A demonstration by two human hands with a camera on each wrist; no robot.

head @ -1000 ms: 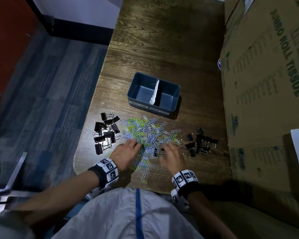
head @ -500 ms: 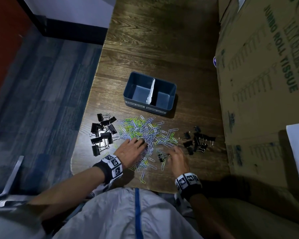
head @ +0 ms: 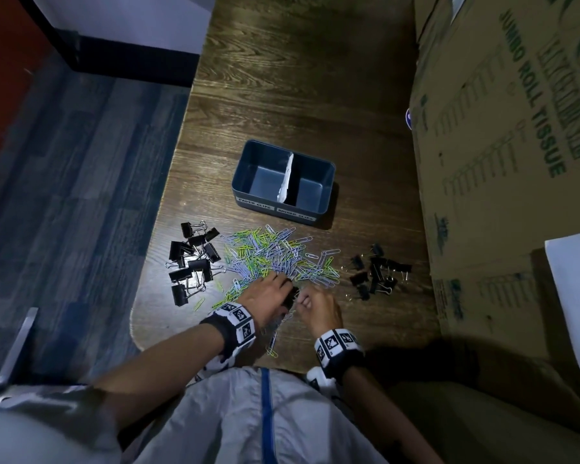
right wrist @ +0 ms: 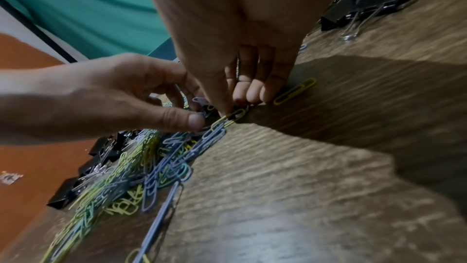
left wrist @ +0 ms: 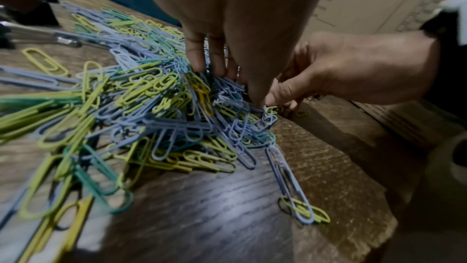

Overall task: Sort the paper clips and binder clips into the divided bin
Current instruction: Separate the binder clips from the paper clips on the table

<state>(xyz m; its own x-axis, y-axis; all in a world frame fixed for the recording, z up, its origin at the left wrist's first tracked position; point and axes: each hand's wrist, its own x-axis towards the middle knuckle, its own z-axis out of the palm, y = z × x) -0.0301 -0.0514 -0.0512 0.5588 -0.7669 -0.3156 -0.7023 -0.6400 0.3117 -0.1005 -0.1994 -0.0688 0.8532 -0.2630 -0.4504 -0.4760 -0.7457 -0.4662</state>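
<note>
Paper clips: a loose heap of blue, green and yellow paper clips (head: 275, 259) lies on the wooden table (head: 281, 78), just in front of the bin, its near edge under both hands.
Handling: light, stiff, slippery wire; judging by the tangle, the clips hook into one another, so a bunch is best pinched from the heap's edge and shaken free, or scooped between both hands.
Left hand (head: 268, 293): fingers point down into the heap, thumb curled in, pinching a few blue clips at its near edge.
Right hand (head: 317, 304): fingertips bent and pinching a yellow clip against the table, just beside the left thumb.
Divided bin (head: 246, 182): dark blue, a white divider between two compartments labelled for paper clips (left) and binder clips (right); both look bare, so sorting seems barely begun.
Binder clips: larger black binder clips (head: 191, 259) left of the heap, smaller black ones (head: 377, 271) to its right, all apart from the hands.
Change: half a second ago the hands lay apart over the heap; now they meet at its near edge.
Beyond: a cardboard box (head: 502, 128) flanks the table's right side.
</note>
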